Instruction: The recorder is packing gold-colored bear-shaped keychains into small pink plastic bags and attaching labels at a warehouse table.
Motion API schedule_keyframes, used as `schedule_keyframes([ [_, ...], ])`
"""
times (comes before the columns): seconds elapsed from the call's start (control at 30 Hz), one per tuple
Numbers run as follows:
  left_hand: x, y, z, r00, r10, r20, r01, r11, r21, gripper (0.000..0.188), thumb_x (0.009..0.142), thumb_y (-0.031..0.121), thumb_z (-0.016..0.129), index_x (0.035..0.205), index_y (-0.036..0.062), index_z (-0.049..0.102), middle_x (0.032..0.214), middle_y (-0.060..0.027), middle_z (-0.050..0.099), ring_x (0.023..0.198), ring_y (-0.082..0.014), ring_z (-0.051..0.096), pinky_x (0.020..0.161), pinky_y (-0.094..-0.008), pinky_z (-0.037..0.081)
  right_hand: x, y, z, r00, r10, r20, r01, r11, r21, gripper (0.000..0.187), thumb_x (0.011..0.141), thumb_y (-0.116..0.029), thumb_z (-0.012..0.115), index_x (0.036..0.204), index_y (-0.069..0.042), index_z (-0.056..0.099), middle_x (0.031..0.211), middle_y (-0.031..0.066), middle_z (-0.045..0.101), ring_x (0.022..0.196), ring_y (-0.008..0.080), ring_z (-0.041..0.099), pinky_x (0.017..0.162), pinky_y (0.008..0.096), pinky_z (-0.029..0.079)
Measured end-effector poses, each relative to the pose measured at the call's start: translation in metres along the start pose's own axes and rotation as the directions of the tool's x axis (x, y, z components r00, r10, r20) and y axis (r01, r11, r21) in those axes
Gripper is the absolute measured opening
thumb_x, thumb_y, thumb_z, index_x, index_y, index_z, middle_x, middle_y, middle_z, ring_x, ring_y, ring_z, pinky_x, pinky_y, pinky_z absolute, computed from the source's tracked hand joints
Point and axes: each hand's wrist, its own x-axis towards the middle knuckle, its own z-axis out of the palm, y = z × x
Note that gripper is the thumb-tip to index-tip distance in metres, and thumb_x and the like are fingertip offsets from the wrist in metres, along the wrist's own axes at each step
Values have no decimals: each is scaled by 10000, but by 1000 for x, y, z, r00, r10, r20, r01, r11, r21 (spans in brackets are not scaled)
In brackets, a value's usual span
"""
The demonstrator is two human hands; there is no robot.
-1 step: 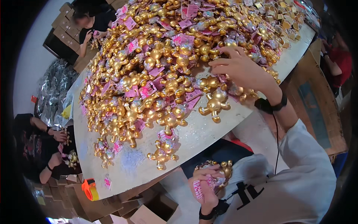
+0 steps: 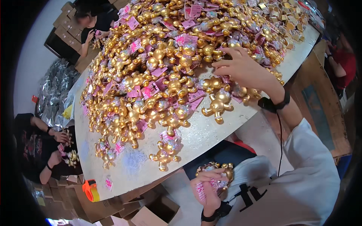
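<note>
My left hand (image 2: pixel 206 188) is closed around several gold figurines (image 2: pixel 228 172) with pink cards, held low by my body below the table edge. Over the right part of the big heap of gold figurines (image 2: pixel 158 56), my right hand (image 2: pixel 245 69) has its fingers spread, with nothing seen in them; whether the fingertips touch the heap I cannot tell. Just below that hand, one gold figurine (image 2: pixel 218 105) lies at the heap's near edge. Another figurine (image 2: pixel 164 153) with a pink card lies apart, closer to the table's front.
The white table (image 2: pixel 203 137) has a curved-looking front edge. An orange and yellow tape dispenser (image 2: pixel 90 190) sits at its near left corner. Small gold pieces (image 2: pixel 290 24) lie at the far right. Co-workers handle figurines at left; cardboard boxes (image 2: pixel 158 211) stand below.
</note>
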Motion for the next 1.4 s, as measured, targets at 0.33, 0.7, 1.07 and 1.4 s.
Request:
schedule_keyframes([
  [0.33,-3,5,2,994,-100,-44,103,990,95,182,970,207,481,968,31,434,668,-70,481,540,-106,401,462,-200,321,1,6,18,995,-83,49,88,990,-108,105,707,-100,650,807,-133,652,1209,16,539,1293,305,341,1060,509,261],
  [0.7,-1,5,2,977,-215,3,199,902,-384,287,989,323,420,871,63,397,661,-4,299,534,-86,272,437,-197,242,-1,11,31,994,-62,95,78,981,-179,247,686,-94,648,930,-127,640,1154,41,540,1227,276,405,1033,449,311],
  [1.07,-1,3,0,971,-240,-2,223,906,-360,249,991,270,425,924,30,418,660,-24,336,543,-91,323,461,-209,292,4,26,16,969,-61,-238,29,990,-137,173,714,-186,717,823,-116,603,943,10,584,981,224,512,879,390,388],
  [1.4,2,6,5,960,-279,-33,276,957,-88,76,970,93,441,947,23,420,699,-100,487,539,-148,509,470,-251,430,-6,-19,-31,321,480,-817,424,698,577,104,939,-85,520,896,10,520,792,91,592,673,133,553,582,257,449],
])
